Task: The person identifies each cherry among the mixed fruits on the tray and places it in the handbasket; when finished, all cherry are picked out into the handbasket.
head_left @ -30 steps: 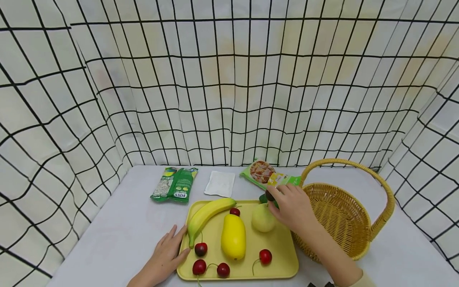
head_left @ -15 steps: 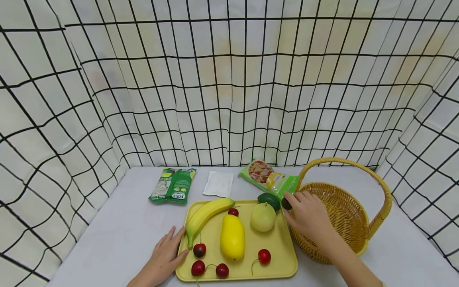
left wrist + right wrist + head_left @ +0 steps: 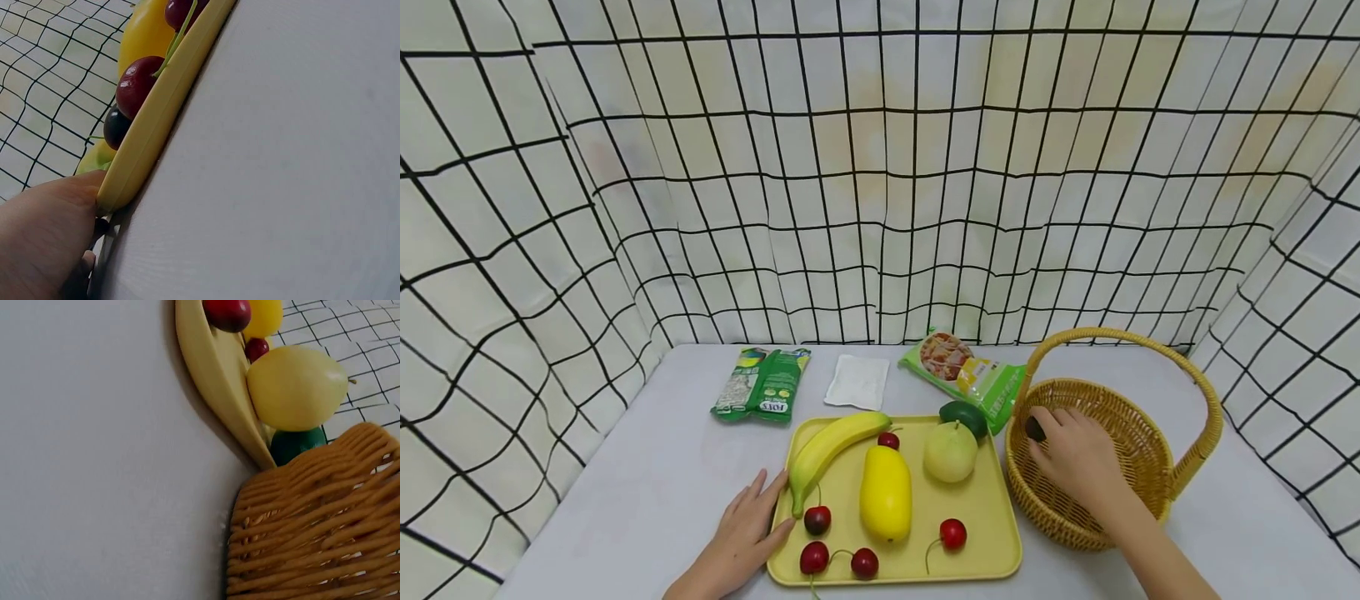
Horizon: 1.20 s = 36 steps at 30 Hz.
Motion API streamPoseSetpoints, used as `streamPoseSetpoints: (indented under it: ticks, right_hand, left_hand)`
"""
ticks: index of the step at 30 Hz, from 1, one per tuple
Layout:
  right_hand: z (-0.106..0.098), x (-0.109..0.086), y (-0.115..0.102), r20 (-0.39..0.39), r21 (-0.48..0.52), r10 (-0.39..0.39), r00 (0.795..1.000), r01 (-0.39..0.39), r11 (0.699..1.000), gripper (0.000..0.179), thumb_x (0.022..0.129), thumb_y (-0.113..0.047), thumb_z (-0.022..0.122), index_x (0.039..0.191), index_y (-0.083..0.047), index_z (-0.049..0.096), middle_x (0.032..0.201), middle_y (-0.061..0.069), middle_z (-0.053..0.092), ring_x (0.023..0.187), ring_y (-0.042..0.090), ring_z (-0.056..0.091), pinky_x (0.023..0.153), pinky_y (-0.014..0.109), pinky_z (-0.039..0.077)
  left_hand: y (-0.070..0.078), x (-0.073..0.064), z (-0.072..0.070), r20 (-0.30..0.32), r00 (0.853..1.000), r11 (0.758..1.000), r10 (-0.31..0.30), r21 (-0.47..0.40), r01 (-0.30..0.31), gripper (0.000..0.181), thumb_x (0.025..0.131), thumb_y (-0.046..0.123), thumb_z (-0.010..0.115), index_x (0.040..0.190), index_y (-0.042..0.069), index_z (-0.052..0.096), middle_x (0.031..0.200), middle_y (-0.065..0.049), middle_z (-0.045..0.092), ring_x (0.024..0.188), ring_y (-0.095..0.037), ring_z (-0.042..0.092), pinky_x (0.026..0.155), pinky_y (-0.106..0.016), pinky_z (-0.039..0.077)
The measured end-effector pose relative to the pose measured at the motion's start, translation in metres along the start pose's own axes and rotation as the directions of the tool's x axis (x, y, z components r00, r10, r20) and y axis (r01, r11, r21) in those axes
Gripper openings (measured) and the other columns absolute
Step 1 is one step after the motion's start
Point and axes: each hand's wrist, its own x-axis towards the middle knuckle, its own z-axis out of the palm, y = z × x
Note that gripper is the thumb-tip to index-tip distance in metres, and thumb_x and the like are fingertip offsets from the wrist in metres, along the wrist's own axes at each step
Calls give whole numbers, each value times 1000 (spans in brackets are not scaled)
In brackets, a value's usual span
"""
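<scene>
My right hand [image 3: 1078, 454] is inside the wicker basket [image 3: 1138, 475], pinching a small dark round fruit [image 3: 1035, 428] between fingers and thumb; its exact kind is unclear. To the left, my left hand [image 3: 737, 529] touches the edge of the yellow tray [image 3: 940, 567] with extended fingers. On the tray lie a banana [image 3: 831, 454], an oblong yellow fruit [image 3: 886, 493], a pale round pear [image 3: 951, 452], a dark green oval fruit [image 3: 964, 417] and several cherries [image 3: 953, 535]. In the right wrist view the basket wall [image 3: 319, 531] hides the right hand.
Behind the tray lie a green snack bag [image 3: 763, 385], a white packet [image 3: 858, 382] and a light green food package [image 3: 966, 375]. The basket's arched handle [image 3: 1202, 425] rises over its right side. A black-and-white grid cloth [image 3: 880, 183] walls the table's back and sides.
My right hand has carried the dark round fruit rightward from above the tray's back right corner into the basket, uncovering the dark green fruit. The left hand has stayed at the tray's edge.
</scene>
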Motion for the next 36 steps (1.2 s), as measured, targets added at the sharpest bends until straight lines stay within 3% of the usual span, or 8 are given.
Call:
streamPoseSetpoints:
  ticks: [12, 18, 26, 36]
  right_hand:
    - [19, -10, 22, 123, 23, 52, 991, -55, 998, 38, 70, -18, 76, 102, -3, 61, 81, 13, 65, 73, 30, 61, 56, 40, 51]
    - [19, -8, 22, 240, 46, 69, 968, -82, 996, 37, 72, -19, 75, 103, -4, 61, 78, 9, 63, 70, 26, 60, 56, 38, 50]
    - [20, -7, 20, 348, 84, 76, 935, -112, 990, 34, 75, -20, 73, 103, -7, 61, 74, 5, 60, 61, 20, 56, 45, 30, 42]
    - [22, -8, 21, 408, 113, 79, 910, -137, 984, 39, 74, -24, 75, 104, -7, 59, 77, 6, 63, 60, 20, 58, 44, 31, 44]
  left_hand:
    - [2, 1, 0, 2, 1000, 1000, 14, -5, -14, 71, 89, 41, 55, 142, 2, 29, 145, -18, 30, 136, -38, 11, 105, -58, 8]
    - [2, 1, -1, -6, 1000, 1000, 18, 6, -17, 71, 89, 43, 54, 143, 3, 29, 145, -18, 29, 136, -39, 11, 104, -59, 9]
    - [4, -1, -2, -9, 1000, 1000, 18, 7, -18, 70, 89, 41, 55, 142, 2, 30, 145, -18, 30, 136, -39, 12, 104, -59, 9]
    - [2, -1, -2, -5, 1000, 1000, 11, 6, -11, 70, 89, 42, 55, 142, 3, 30, 145, -17, 30, 136, -38, 11, 104, -60, 9]
